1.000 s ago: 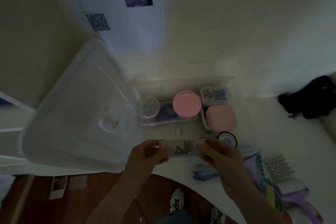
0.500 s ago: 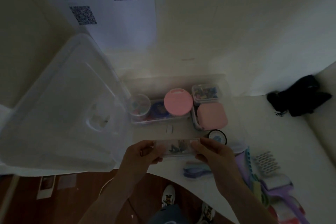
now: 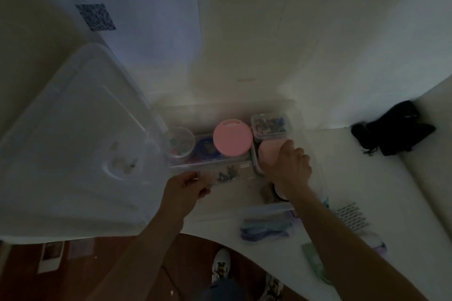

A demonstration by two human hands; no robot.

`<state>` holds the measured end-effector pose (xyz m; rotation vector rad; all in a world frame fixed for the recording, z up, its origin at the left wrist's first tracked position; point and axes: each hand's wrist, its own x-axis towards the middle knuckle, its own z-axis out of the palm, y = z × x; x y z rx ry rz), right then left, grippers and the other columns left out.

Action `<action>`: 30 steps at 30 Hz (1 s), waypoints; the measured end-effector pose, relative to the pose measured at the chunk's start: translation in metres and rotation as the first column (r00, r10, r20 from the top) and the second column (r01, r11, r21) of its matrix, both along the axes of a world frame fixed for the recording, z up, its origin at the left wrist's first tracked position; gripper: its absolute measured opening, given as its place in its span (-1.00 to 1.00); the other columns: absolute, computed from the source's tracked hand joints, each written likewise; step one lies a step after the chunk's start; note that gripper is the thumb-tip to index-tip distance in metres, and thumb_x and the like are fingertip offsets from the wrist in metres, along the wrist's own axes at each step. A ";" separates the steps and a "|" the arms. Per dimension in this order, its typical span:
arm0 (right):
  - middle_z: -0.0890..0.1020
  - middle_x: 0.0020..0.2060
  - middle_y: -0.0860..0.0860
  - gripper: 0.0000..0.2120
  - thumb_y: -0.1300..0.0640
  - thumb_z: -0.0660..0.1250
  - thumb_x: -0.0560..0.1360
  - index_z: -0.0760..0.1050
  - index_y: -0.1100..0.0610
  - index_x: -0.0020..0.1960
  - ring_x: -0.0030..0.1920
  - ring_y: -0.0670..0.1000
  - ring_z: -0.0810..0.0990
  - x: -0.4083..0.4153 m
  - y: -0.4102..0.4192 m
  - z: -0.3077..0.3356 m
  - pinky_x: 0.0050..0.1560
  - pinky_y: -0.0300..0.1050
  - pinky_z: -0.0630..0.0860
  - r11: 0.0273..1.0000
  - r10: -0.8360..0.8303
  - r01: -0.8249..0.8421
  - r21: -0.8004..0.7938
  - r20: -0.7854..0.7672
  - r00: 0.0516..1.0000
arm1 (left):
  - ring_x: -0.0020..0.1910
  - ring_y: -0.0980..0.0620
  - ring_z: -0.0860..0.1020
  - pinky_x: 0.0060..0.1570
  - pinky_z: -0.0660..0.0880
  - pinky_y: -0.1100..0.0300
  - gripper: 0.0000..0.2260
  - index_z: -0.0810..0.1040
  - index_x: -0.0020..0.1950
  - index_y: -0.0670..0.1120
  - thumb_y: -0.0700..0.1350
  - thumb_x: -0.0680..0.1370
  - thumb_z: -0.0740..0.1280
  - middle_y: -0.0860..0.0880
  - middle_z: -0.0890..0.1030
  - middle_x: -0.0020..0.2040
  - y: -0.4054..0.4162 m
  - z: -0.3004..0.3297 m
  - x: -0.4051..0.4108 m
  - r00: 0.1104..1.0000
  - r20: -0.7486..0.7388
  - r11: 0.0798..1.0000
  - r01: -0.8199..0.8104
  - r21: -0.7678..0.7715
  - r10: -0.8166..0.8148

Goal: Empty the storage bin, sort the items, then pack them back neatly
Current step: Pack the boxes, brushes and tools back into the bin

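Observation:
A clear storage bin (image 3: 299, 115) stands on the white table against the wall. Inside it are a round pink lid (image 3: 232, 137), a round clear tub (image 3: 181, 145), a small clear box of coloured bits (image 3: 269, 126) and a pink square case (image 3: 267, 151). My left hand (image 3: 182, 188) pinches the left end of a long flat clear case (image 3: 227, 175) and holds it low inside the bin. My right hand (image 3: 287, 166) rests on the pink square case with its fingers curled over the case's near edge.
The bin's big clear lid (image 3: 73, 144) leans on the left. On the table to the right lie purple and blue combs (image 3: 266, 230), a white ridged piece (image 3: 352, 219), a green item (image 3: 315, 261) and a black bundle (image 3: 393, 129).
The long clear case has gone down into the bin. My right hand has let go of its right end and moved onto the pink square case. My left hand still holds it.

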<state>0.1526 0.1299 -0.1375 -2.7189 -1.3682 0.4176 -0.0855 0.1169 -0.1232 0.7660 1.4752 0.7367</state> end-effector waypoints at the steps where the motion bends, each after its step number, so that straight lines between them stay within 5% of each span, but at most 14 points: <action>1: 0.45 0.15 0.20 -0.19 -0.29 0.45 0.28 0.25 0.18 0.29 0.17 0.27 0.46 0.001 -0.001 0.004 0.06 0.08 0.48 1.000 -0.022 0.022 0.007 -0.036 0.999 | -0.19 -0.09 0.67 -0.07 0.62 0.14 -0.97 0.67 -0.10 -0.20 -0.25 0.53 0.43 -0.17 0.69 -0.18 0.004 -0.001 0.000 1.000 -0.012 1.000 -0.012 0.000 0.012; 9: 0.44 0.28 0.16 0.01 -0.31 0.48 0.18 0.19 0.23 0.39 0.28 0.22 0.45 -0.066 -0.023 0.031 0.23 0.04 0.45 0.984 0.098 -0.137 -0.114 -0.300 0.949 | -0.12 -0.09 0.67 0.00 0.61 0.11 -0.86 0.67 0.03 -0.18 -0.16 0.52 0.44 -0.16 0.71 -0.11 0.014 0.019 -0.030 0.985 0.017 0.982 -0.171 0.079 0.170; 16: 0.32 0.33 0.18 -0.27 -0.15 0.34 0.45 0.23 0.22 0.46 0.36 0.28 0.28 -0.105 0.011 -0.027 0.28 0.11 0.41 0.841 0.267 -0.378 -0.388 -0.310 0.912 | -0.08 -0.15 0.66 0.01 0.60 0.09 -0.87 0.67 0.03 -0.20 -0.19 0.52 0.44 -0.21 0.70 -0.08 0.019 0.007 -0.031 0.995 -0.042 0.996 -0.088 0.028 0.089; 21: 0.37 0.36 0.14 -0.40 -0.23 0.29 0.45 0.36 0.03 0.40 0.34 0.28 0.30 -0.105 0.024 -0.063 0.27 0.20 0.31 0.693 0.334 -0.476 -0.541 -0.343 0.878 | -0.09 -0.14 0.64 0.00 0.60 0.10 -0.85 0.64 0.07 -0.25 -0.23 0.53 0.42 -0.25 0.68 -0.07 0.028 -0.004 -0.023 0.997 -0.063 0.999 -0.041 0.017 0.042; 24: 0.52 0.27 0.16 -0.55 -0.05 0.34 0.53 0.48 0.18 0.32 0.31 0.21 0.47 -0.089 0.022 -0.049 0.35 0.09 0.39 0.814 0.172 -0.417 -0.405 -0.517 0.839 | -0.12 -0.12 0.64 -0.01 0.60 0.08 -0.88 0.65 0.04 -0.22 -0.24 0.53 0.42 -0.24 0.67 -0.09 0.033 -0.004 -0.018 0.997 -0.065 0.999 -0.036 0.007 0.036; 27: 0.59 0.17 0.17 -0.69 0.22 0.33 0.51 0.52 0.26 0.24 0.21 0.16 0.57 -0.056 0.015 -0.028 0.17 -0.04 0.50 0.956 0.041 -0.198 -0.215 -0.573 0.819 | -0.14 -0.13 0.63 0.03 0.59 0.02 -0.96 0.65 -0.08 -0.12 -0.24 0.52 0.43 -0.23 0.67 -0.12 0.040 -0.002 -0.011 0.998 -0.046 0.999 -0.040 0.013 0.041; 28: 0.59 0.15 0.15 -0.64 0.29 0.37 0.46 0.51 0.22 0.25 0.16 0.15 0.59 -0.047 0.009 -0.023 0.09 -0.06 0.52 0.987 -0.046 -0.067 -0.146 -0.659 0.751 | -0.14 -0.12 0.63 0.02 0.59 0.01 -0.97 0.65 -0.09 -0.13 -0.24 0.52 0.43 -0.23 0.67 -0.12 0.043 -0.002 -0.006 0.998 -0.047 0.999 -0.034 0.014 0.034; 30: 0.60 0.08 0.15 -0.56 0.36 0.44 0.39 0.49 0.14 0.24 0.04 0.13 0.61 -0.032 -0.005 -0.010 -0.01 -0.04 0.55 0.975 -0.156 0.212 -0.069 -0.892 0.424 | -0.17 -0.10 0.60 -0.02 0.58 0.05 -0.97 0.66 -0.06 -0.18 -0.24 0.52 0.43 -0.24 0.66 -0.12 0.048 0.000 0.007 0.999 -0.042 1.000 0.000 0.014 0.001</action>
